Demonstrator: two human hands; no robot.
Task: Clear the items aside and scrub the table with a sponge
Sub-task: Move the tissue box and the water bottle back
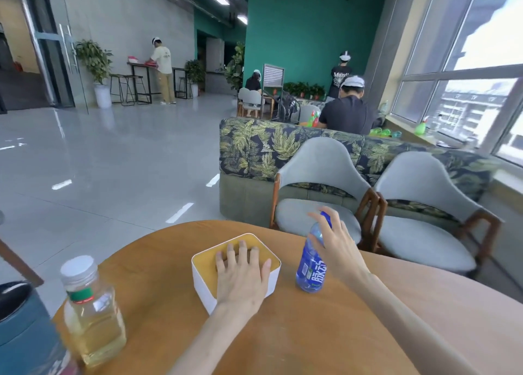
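A round wooden table carries a white box with a yellow-brown lid in the middle. My left hand lies flat on that lid with its fingers spread and the thumb at the box's right edge. A blue drink bottle stands upright just right of the box. My right hand curls around its neck, and the blue cap shows between the fingers. A clear bottle of pale yellow liquid with a white cap stands at the table's left edge, untouched.
A dark blue object sits at the lower left beside the table. Two grey chairs and a leaf-patterned sofa stand right behind the table. Open floor lies to the left. Several people work at tables further back.
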